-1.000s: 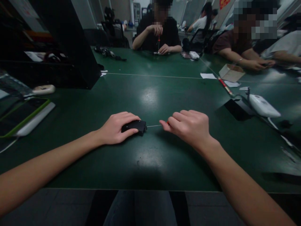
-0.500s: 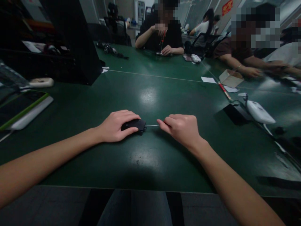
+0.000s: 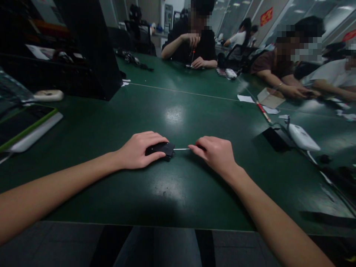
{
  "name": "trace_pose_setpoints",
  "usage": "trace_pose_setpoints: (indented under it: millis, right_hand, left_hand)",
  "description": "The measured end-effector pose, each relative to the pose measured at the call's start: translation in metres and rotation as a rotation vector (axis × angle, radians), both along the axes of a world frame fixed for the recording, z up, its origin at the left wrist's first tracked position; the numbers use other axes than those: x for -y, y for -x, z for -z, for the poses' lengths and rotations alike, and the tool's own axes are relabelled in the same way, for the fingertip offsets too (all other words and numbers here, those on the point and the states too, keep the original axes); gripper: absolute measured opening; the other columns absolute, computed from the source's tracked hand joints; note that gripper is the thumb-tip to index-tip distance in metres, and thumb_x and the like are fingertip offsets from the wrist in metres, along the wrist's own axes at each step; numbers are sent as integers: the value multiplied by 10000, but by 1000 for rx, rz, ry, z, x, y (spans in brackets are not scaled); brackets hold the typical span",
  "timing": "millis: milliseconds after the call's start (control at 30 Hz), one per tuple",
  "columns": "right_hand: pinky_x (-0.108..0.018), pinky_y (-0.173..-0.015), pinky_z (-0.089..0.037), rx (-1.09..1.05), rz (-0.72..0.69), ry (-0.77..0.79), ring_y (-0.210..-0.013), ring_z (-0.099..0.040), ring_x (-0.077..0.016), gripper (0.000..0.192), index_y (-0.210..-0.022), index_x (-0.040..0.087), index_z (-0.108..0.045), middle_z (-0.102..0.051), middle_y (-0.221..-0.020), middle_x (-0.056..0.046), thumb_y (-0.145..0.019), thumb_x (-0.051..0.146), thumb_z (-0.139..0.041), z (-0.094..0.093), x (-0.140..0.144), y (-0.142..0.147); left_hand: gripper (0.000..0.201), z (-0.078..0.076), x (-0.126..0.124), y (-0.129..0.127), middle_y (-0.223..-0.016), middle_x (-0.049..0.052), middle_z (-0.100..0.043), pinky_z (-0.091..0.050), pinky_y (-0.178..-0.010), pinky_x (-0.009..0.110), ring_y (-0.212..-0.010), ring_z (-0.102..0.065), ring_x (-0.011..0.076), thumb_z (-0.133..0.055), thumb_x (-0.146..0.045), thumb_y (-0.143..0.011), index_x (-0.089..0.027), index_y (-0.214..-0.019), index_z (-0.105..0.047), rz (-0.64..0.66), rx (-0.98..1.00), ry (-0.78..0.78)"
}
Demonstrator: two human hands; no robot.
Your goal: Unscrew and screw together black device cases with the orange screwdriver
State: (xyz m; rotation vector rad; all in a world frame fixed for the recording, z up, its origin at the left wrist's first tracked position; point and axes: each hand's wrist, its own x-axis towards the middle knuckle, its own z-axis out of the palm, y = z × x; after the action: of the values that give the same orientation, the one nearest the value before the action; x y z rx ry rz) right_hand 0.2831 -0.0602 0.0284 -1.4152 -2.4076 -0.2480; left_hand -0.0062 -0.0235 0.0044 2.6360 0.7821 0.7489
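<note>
My left hand (image 3: 141, 150) is wrapped round a small flat black case (image 3: 168, 148) and presses it on the green table (image 3: 111, 196), thumb along the near side and fingers over the far side. Tiny bright dots, like screws, show on the case's top. A small loop sticks out at its right end. Curled into a fist, my right hand (image 3: 217, 152) holds what looks like a screwdriver (image 3: 181, 149). Only its thin metal shaft shows, pointing left to the case's right end; the handle is hidden in my palm. Whether the tip sits in a screw, I cannot tell.
A green-edged tablet-like device (image 3: 30, 126) lies at the left, near a black upright panel (image 3: 91, 48). At the right are a white device with a cable (image 3: 303, 137), a black flat piece (image 3: 276, 138) and an open cardboard box (image 3: 269, 97). Several people sit around the table.
The case, both hands and the shaft appear slightly further right, as the view has shifted a little. Both grips stay the same, with the shaft still against the case's end.
</note>
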Motion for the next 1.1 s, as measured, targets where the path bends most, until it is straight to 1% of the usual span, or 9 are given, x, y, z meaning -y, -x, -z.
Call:
trace_pose_setpoints:
  millis: [100,233,300,433,567,733,833,1000,1100]
  right_hand:
    - [-277,-599,-302,-4,-18,15,-666,-605,-139,539,-794,158,-718,-718,-766,-61,-1024,556,-436,7,4,11]
    - [-253,-639,-362,-161,-109,236,-644,-571,-113,501,-757,155,-699,-670,-717,-28,-1049,465,-435,16,4,23]
    - [-250,-654,-393,-212,-142,267,-658,-575,-116,461,-780,149,-704,-658,-728,-28,-1036,456,-474,16,2,22]
    - [-270,-699,-487,-256,-206,184,-770,-628,-155,355,-939,135,-725,-687,-868,-76,-962,469,-608,10,-3,10]
    - [-353,-835,-552,-159,-268,95,-938,-661,-210,267,-1056,135,-721,-725,-1050,-147,-999,341,-562,8,-2,10]
    - [-284,-694,-489,-13,-157,43,-793,-659,-172,340,-1115,158,-726,-731,-935,-92,-1037,380,-481,14,7,22]
    - [-268,-665,-482,-121,-146,89,-756,-645,-153,341,-1144,159,-717,-702,-890,-66,-1033,394,-496,17,13,24]
    - [-324,-835,-563,-385,-232,110,-948,-656,-182,277,-1220,146,-664,-692,-1043,-107,-1010,279,-543,18,19,24]
    - [-351,-861,-577,-462,-238,61,-988,-654,-191,235,-1192,155,-666,-690,-1074,-114,-988,224,-572,17,21,25]
  left_hand:
    - [365,2,0,0,-1181,112,-727,-527,-939,414,-1070,-677,269,-599,-415,-975,-168,-1237,-660,3,17,-11]
    - [366,3,0,0,-1198,121,-718,-521,-961,405,-1092,-670,263,-596,-391,-984,-153,-1259,-643,-6,67,-2]
    - [370,3,0,0,-1196,121,-718,-525,-957,403,-1090,-670,262,-605,-388,-980,-150,-1260,-643,-5,81,3]
    - [367,4,0,0,-1189,116,-724,-534,-957,413,-1089,-669,263,-616,-391,-974,-165,-1262,-650,16,87,3]
    - [381,4,0,0,-1203,116,-724,-533,-986,421,-1110,-667,259,-629,-395,-970,-169,-1275,-651,18,116,7]
    - [431,2,-9,8,-1227,122,-714,-530,-992,387,-1125,-677,249,-678,-416,-940,-166,-1290,-652,48,142,57]
    - [485,1,-18,17,-1191,97,-739,-540,-925,363,-1067,-701,243,-741,-465,-881,-176,-1265,-673,30,92,145]
    - [444,1,-23,22,-1071,70,-785,-544,-808,331,-933,-734,234,-761,-512,-844,-193,-1151,-732,-24,82,237]
    - [442,3,-20,21,-1058,75,-791,-540,-772,321,-909,-739,232,-776,-506,-832,-196,-1146,-740,-22,104,238]
